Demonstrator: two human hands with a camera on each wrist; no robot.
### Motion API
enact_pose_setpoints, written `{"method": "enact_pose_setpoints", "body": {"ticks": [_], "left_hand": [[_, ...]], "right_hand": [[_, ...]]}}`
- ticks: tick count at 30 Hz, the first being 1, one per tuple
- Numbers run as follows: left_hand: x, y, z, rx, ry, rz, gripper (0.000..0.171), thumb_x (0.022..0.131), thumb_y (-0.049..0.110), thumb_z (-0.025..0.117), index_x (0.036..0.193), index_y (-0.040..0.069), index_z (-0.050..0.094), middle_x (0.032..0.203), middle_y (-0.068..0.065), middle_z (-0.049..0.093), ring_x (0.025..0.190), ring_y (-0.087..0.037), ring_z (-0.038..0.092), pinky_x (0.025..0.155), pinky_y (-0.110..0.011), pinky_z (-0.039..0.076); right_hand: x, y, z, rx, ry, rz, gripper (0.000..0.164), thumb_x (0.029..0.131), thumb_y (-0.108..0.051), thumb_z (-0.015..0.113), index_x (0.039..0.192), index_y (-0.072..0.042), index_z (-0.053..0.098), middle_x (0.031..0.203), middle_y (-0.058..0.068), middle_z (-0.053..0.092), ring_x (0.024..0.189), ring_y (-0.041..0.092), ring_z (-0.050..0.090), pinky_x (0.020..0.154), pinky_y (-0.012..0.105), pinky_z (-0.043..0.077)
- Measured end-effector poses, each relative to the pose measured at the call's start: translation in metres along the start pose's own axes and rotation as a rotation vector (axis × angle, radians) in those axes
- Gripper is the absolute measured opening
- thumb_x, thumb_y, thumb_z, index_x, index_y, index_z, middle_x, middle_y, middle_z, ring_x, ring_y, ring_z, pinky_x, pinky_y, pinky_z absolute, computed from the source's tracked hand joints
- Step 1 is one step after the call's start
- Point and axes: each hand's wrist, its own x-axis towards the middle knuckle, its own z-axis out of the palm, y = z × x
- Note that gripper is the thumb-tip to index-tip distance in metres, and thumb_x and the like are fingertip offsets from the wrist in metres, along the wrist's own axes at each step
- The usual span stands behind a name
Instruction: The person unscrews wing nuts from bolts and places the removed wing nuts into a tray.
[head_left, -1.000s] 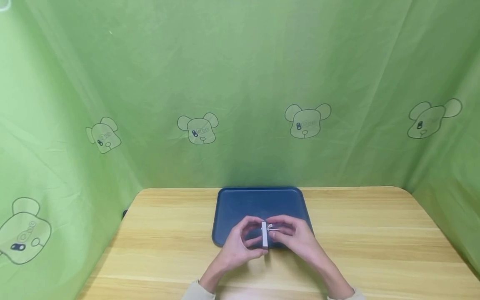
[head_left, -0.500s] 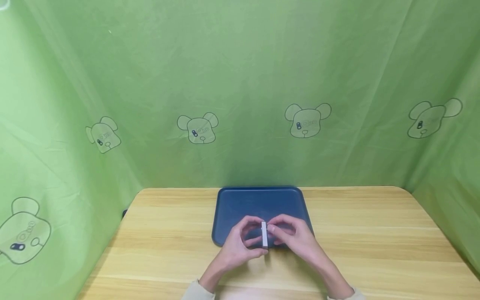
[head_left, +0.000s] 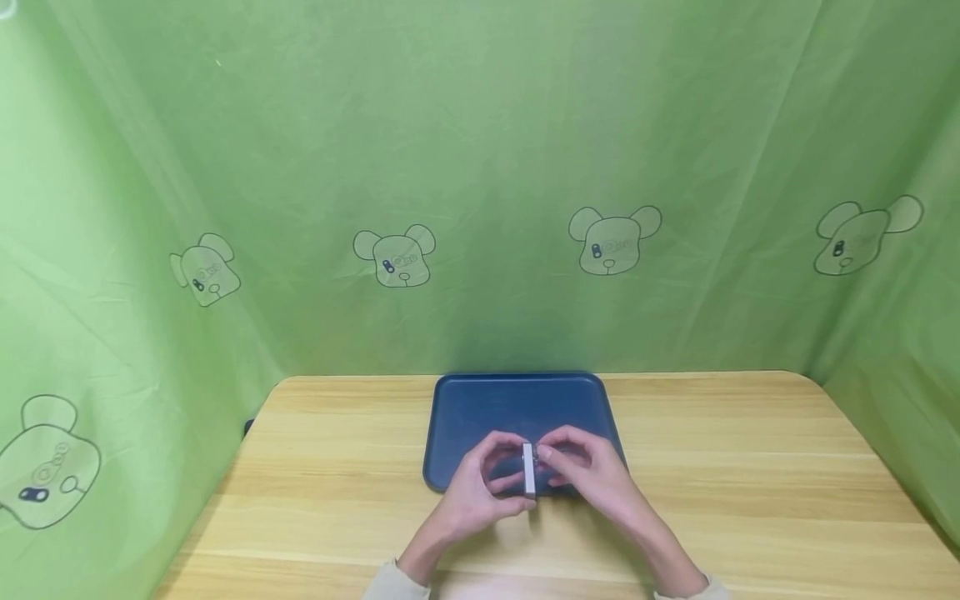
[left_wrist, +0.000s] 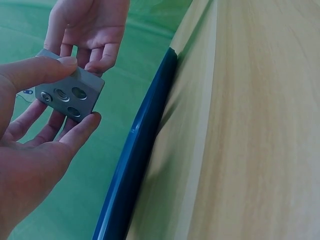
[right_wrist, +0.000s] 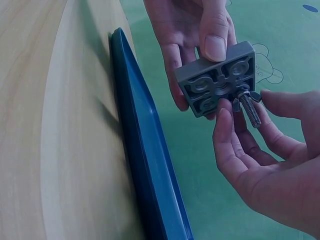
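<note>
My left hand (head_left: 476, 492) grips a grey, square metal block (left_wrist: 70, 92) by its opposite edges, thumb on one side and fingers on the other. In the left wrist view the block's flat face shows several round holes, a bolt end sitting in the corner one. Its other face, in the right wrist view, is ribbed and recessed. From there a threaded bolt (right_wrist: 250, 111) sticks out, with a wing nut (right_wrist: 255, 96) on it close against the block. My right hand (head_left: 600, 475) pinches the wing nut, fingertips on either side of its wings. The head view mostly hides the bolt.
A blue tray (head_left: 517, 404) lies on the wooden table (head_left: 735, 467) behind and below the hands, near the far edge. Green cloth (head_left: 495, 167) with bear-head prints hangs around the table's back and sides.
The right fingers, spread around the bolt a second ago, have closed in at the wing nut, and less of the bolt shows in the head view. The left hand and block stay in place.
</note>
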Motion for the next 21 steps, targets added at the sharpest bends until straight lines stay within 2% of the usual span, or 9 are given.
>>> {"method": "enact_pose_setpoints", "body": {"ticks": [7, 12, 21], "left_hand": [[-0.0001, -0.0004, -0.0008, 0.008, 0.009, -0.003, 0.071, 0.069, -0.024, 0.074, 0.132, 0.001, 0.053, 0.138, -0.020, 0.053, 0.135, -0.041, 0.050, 0.108, -0.042, 0.053], [0.0003, -0.0017, -0.0015, 0.010, 0.010, -0.002, 0.071, 0.069, -0.024, 0.074, 0.132, 0.001, 0.053, 0.138, -0.020, 0.053, 0.135, -0.040, 0.049, 0.108, -0.042, 0.052], [0.0004, -0.0020, -0.0018, 0.004, 0.001, 0.001, 0.071, 0.069, -0.024, 0.074, 0.132, 0.000, 0.053, 0.139, -0.021, 0.053, 0.136, -0.042, 0.048, 0.109, -0.042, 0.052]], "right_hand": [[-0.0016, -0.0014, 0.0004, 0.029, -0.023, 0.001, 0.033, 0.097, -0.014, 0.070, 0.121, 0.008, 0.064, 0.120, 0.025, 0.066, 0.103, 0.026, 0.073, 0.087, 0.037, 0.065], [-0.0022, -0.0017, 0.0003, 0.053, -0.044, 0.002, 0.036, 0.096, -0.012, 0.071, 0.124, 0.010, 0.063, 0.123, 0.027, 0.065, 0.106, 0.028, 0.072, 0.091, 0.035, 0.063], [-0.0013, -0.0016, -0.0001, 0.052, -0.045, 0.004, 0.040, 0.095, -0.010, 0.073, 0.126, 0.011, 0.061, 0.123, 0.028, 0.065, 0.105, 0.029, 0.072, 0.090, 0.036, 0.063]]}}
